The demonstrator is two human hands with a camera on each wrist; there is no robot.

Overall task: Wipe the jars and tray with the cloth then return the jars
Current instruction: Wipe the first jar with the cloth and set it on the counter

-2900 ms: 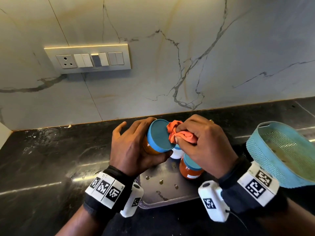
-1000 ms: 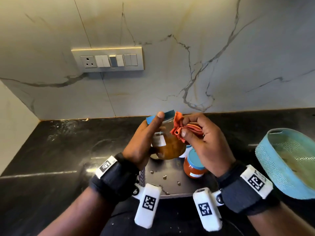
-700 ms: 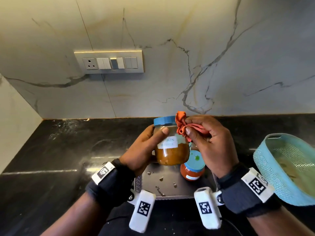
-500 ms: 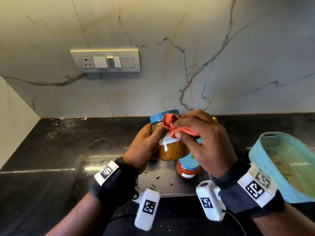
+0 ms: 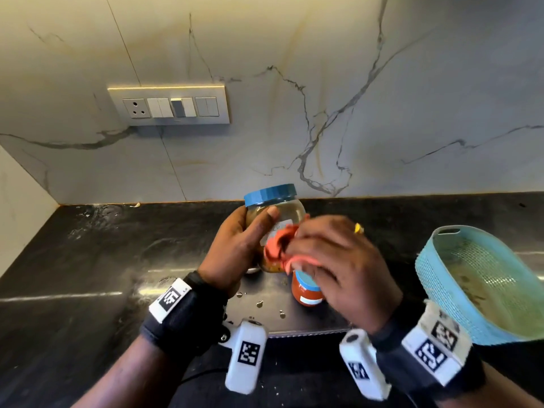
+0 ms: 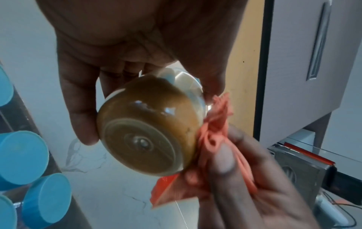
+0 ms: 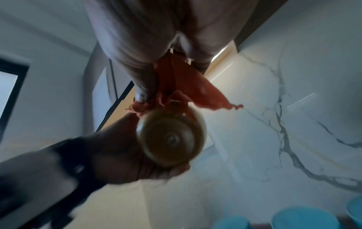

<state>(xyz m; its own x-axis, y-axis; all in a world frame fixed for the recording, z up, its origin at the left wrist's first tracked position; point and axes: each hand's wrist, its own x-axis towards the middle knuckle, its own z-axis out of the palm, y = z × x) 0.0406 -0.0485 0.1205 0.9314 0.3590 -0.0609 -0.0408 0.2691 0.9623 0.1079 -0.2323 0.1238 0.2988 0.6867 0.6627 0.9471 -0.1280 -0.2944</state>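
My left hand (image 5: 235,245) grips a glass jar (image 5: 273,207) with a blue lid and brown paste, held upright above the steel tray (image 5: 259,307). My right hand (image 5: 338,260) pinches a bunched orange cloth (image 5: 276,248) against the jar's lower side. From the left wrist the jar's round base (image 6: 145,139) faces the camera, the cloth (image 6: 213,139) pressed to its right side. From the right wrist the cloth (image 7: 176,86) hangs over the jar (image 7: 170,137). A smaller red-filled jar (image 5: 306,293) with a blue lid stands on the tray, partly hidden by my right hand.
A light blue mesh basket (image 5: 459,278) sits tilted at the right on the black counter (image 5: 88,275). A switch plate (image 5: 170,106) is on the marble wall. Several blue jar lids (image 6: 23,156) show at the left of the left wrist view.
The jar has gone from lying tilted with its lid toward me to upright. The cloth has slid from the lid down to the jar's lower side.
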